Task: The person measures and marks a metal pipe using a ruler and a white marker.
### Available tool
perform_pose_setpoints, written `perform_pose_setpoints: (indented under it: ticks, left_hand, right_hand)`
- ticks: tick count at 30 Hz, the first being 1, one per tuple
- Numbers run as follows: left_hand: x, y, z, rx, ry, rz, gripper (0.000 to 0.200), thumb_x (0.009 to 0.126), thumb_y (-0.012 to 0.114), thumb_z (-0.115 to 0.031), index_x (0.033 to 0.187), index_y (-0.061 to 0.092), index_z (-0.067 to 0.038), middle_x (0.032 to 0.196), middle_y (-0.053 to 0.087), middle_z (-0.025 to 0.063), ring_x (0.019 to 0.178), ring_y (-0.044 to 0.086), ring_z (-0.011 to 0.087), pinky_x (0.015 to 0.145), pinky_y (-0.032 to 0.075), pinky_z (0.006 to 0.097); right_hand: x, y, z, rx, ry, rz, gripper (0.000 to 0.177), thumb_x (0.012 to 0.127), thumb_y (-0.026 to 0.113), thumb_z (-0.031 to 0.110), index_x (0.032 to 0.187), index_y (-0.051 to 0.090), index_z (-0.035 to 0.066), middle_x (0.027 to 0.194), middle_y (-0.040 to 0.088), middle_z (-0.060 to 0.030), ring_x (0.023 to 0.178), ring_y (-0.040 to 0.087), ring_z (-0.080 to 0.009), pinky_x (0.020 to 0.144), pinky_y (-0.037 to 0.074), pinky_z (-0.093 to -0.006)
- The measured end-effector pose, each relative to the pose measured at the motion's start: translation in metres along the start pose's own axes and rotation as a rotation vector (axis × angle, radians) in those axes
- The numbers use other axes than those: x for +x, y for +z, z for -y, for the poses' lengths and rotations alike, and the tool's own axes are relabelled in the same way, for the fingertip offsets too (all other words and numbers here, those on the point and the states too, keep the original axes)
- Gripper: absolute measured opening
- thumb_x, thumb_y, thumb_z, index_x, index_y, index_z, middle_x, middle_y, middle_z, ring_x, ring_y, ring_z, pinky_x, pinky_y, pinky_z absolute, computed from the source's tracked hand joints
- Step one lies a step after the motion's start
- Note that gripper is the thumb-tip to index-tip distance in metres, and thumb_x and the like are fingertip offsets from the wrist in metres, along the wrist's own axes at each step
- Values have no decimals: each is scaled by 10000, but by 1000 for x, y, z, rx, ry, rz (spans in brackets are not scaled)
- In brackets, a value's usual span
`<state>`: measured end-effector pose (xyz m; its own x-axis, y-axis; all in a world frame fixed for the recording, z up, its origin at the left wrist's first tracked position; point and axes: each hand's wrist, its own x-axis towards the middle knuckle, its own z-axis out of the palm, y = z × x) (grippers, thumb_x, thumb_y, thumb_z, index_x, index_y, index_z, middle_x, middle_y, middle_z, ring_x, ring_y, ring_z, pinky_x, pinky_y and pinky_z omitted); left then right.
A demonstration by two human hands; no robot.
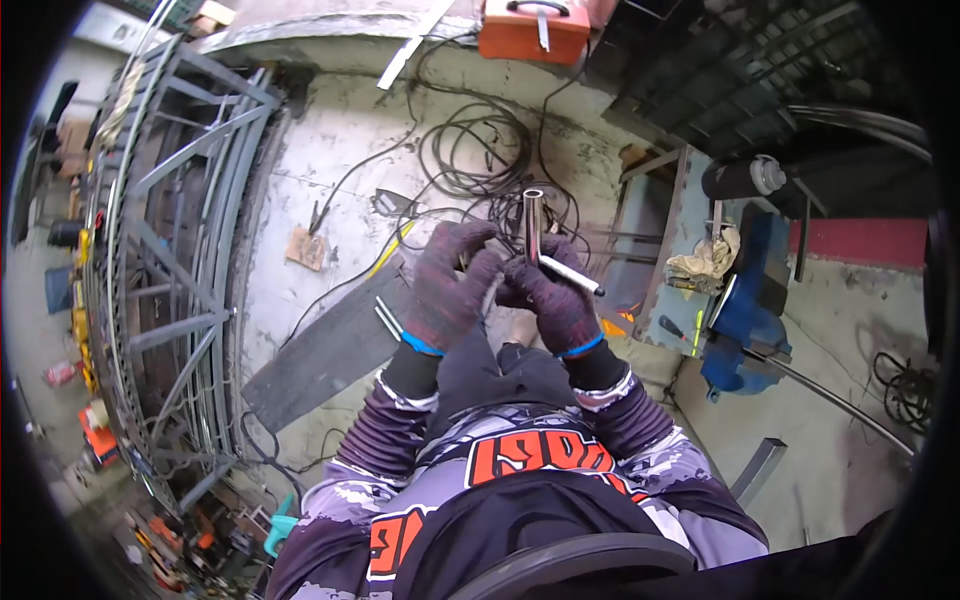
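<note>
My right hand (562, 308), in a dark knitted glove with a blue cuff, is closed around a short shiny metal tube (533, 225) that stands nearly upright, its open end towards me. A white marker pen (570, 274) with a black tip also sits in this hand, slanting across the glove to the right. Just left of the tube is my left hand (452, 290), in a matching glove. Its fingers are curled in, and what they hold, if anything, is hidden. Both hands are above my lap.
Coiled black cables (475, 150) and a dark flat board (330, 350) lie on the floor. A rack of metal bars (190, 250) stands left. On the right is a bench with a blue vise (745, 330) gripping a long rod. A red toolbox (535, 35) sits ahead.
</note>
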<state>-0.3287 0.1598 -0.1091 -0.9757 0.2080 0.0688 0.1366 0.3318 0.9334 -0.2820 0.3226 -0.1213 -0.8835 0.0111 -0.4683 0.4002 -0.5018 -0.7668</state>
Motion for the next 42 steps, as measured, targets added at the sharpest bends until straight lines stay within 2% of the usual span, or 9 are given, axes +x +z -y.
perform_pose_setpoints:
  ticks: [1, 10, 18, 19, 27, 28, 31, 35, 42]
  left_hand:
    - [-10, 5, -11, 42, 50, -50, 307, 874, 724, -195, 1126, 680, -24, 931, 595, 119, 820, 595, 228, 738, 493, 341]
    - [-96, -12, -106, 47, 73, -143, 318, 835, 774, -198, 1131, 725, -92, 849, 561, 76, 741, 554, 191, 638, 458, 326]
    - [-143, -41, -119, -97, 104, -300, 273, 848, 743, -181, 767, 526, -36, 793, 508, 87, 762, 504, 251, 668, 423, 372]
    - [-149, -53, -113, -14, 89, -250, 139, 870, 695, -128, 922, 633, -16, 894, 561, 74, 814, 560, 170, 723, 465, 309]
    - [-173, -90, -87, -444, 13, -249, 255, 970, 658, -224, 1053, 592, 8, 953, 578, 58, 830, 616, 137, 721, 516, 294]
    - [-176, -96, -87, -511, 29, -268, 294, 981, 654, -244, 1103, 577, 12, 971, 579, 54, 868, 639, 140, 737, 531, 297]
    - [-179, -114, -82, -680, -9, -258, 337, 983, 641, -208, 1214, 542, 17, 1045, 595, 65, 959, 653, 162, 812, 545, 307]
    - [-182, -135, -85, -764, 34, -306, 393, 1002, 587, -140, 1356, 507, 11, 1204, 605, 95, 1039, 631, 168, 928, 522, 320]
    - [-183, -153, -71, -879, 193, -271, 395, 1015, 557, -104, 1385, 486, 15, 1223, 603, 106, 1062, 627, 177, 951, 520, 337]
  right_hand:
    - [-12, 2, 5, 5, -42, 24, 268, 940, 698, 93, 1141, 541, 9, 927, 663, -91, 832, 693, -182, 744, 609, -333]
    - [-109, 21, 18, -395, -365, 258, 267, 954, 687, 121, 1150, 559, -7, 973, 640, -100, 848, 631, -153, 737, 534, -303]
    - [-145, 38, 22, -355, -492, 456, 294, 916, 603, 0, 1202, 539, 26, 1007, 642, -97, 910, 628, -173, 860, 506, -334]
    - [-143, 40, 16, -270, -489, 444, 290, 923, 595, 8, 1208, 542, 24, 1015, 648, -102, 913, 635, -179, 872, 504, -340]
    - [-158, 103, 1, -18, -716, 560, 318, 964, 578, 63, 1264, 531, -36, 923, 650, -122, 735, 645, -195, 737, 534, -339]
    - [-165, 118, -2, -88, -782, 453, 370, 944, 670, 103, 1278, 535, 18, 928, 630, -108, 639, 587, -199, 637, 517, -348]
    - [-162, 151, -4, -294, -961, 504, 361, 840, 596, -105, 1163, 522, 41, 919, 614, -122, 696, 604, -207, 597, 510, -323]
    - [-179, 190, 2, -337, -897, 448, 331, 832, 586, -137, 1076, 462, 50, 876, 591, -146, 723, 629, -219, 607, 535, -335]
    - [-182, 206, 5, -685, -992, 320, 272, 878, 602, -98, 1069, 456, 30, 868, 598, -164, 677, 632, -216, 595, 544, -330]
